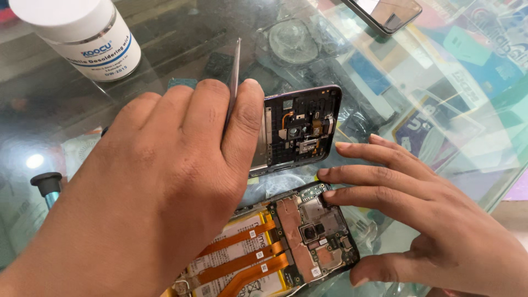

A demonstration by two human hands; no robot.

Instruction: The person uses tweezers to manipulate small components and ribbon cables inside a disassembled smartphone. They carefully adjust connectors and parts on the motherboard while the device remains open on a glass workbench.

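- My left hand (165,181) fills the near middle of the view, back up, fingers closed on a thin metal pry blade (235,71) that sticks up between my first two fingers.
- The same hand presses on the left end of a detached phone frame (300,129), a dark shell with a purplish rim lying on the glass table (181,49); my knuckles hide most of its left half, so I cannot tell how far the blade's lower end reaches.
- My right hand (429,220) lies flat and open, holding nothing; its fingertips rest on the top corner of the opened phone (286,242), and the thumb sits against that phone's lower right edge.
- The opened phone lies nearest to me, just below the frame, slanted. Its circuit board (313,231) with copper-coloured shields shows at the right end.
- Orange ribbon cables (242,256) run across the yellowish battery (236,275) toward the left, where my left wrist covers the rest.
- A white tub with a blue-printed label (82,36) stands at the far left corner of the table, well apart from both hands.
- Another phone (385,12) with a dark, reflecting screen lies at the far edge, partly cut off.
- A black-capped tool handle (47,184) pokes in at the left, beside my forearm.
- Colourful printed sheets (456,71) lie under the glass on the right side.
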